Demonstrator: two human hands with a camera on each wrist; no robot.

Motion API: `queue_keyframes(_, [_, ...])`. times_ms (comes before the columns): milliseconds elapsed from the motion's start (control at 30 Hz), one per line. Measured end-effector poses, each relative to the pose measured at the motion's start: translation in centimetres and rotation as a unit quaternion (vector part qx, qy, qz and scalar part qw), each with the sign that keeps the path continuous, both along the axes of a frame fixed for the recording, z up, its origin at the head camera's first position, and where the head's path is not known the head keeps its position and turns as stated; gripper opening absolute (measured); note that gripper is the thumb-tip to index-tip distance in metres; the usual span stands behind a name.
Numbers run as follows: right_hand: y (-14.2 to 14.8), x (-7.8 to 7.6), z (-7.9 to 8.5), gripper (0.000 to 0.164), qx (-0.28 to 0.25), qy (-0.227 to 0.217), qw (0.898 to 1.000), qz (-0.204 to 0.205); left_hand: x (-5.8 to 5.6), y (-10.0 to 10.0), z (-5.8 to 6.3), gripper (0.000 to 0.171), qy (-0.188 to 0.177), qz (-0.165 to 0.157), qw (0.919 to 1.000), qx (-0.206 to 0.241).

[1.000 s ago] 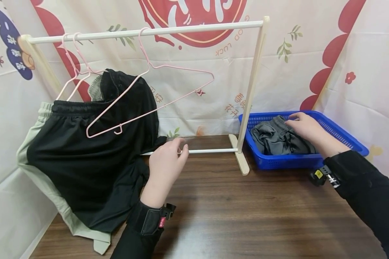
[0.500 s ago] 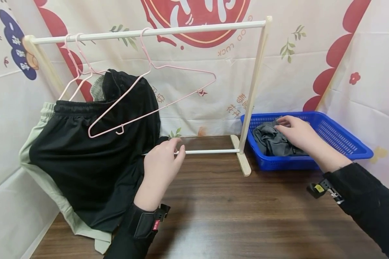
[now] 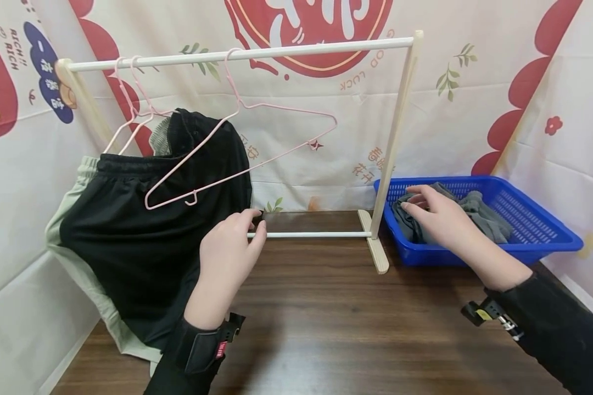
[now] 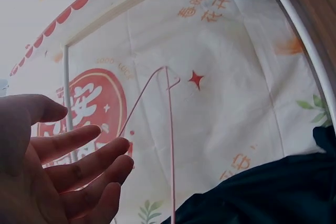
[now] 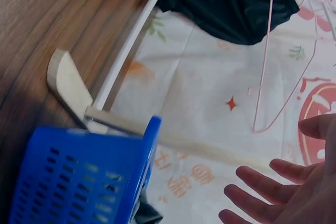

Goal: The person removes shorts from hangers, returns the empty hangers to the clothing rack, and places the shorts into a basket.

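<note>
Right hand (image 3: 437, 216) spread above grey clothes (image 3: 486, 218), left hand (image 3: 228, 248) also spread, "RICH" on cloth (image 3: 15, 181) at its left, head view only

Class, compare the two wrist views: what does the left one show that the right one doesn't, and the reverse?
Only left wrist: the left hand and the rack's top corner.
Only right wrist: the right hand, the rack's wooden foot and a bit of dark grey cloth.
Both: blue basket, pink hanger, black garment, white lower bar, wooden tabletop.
</note>
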State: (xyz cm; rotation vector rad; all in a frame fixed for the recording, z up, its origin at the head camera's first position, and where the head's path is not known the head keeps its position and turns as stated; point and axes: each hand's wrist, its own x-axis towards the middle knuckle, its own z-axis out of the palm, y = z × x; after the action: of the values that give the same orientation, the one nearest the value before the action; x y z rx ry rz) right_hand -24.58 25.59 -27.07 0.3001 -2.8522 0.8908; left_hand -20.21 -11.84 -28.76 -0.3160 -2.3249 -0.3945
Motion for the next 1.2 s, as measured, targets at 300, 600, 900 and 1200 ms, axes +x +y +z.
queue_keyframes(300, [-2.6, 1.1, 0.0, 0.056, -0.018, 0.029, 0.999, 0.037, 0.5, -2.8, 0.6, 0.024, 0.02, 0.009, 0.9997, 0.004])
queue_keyframes(600, [-5.0, 1.8, -0.5, 0.056, -0.012, 0.029, 0.997, 0.066, 0.9, -5.5, 1.2, 0.026, 0.041, 0.026, 0.9988, 0.012])
queue_keyframes(900, [-6.1, 2.2, -1.5, 0.057, -0.025, 0.025, 0.996, 0.08, 1.2, -7.5, 2.1, 0.027, 0.081, 0.036, 0.9951, 0.045])
queue_keyframes(1200, [-6.7, 2.9, -2.4, 0.056, -0.02, 0.018, 0.997, 0.079, 0.6, -9.5, 2.8, 0.031, 0.12, 0.038, 0.9884, 0.084])
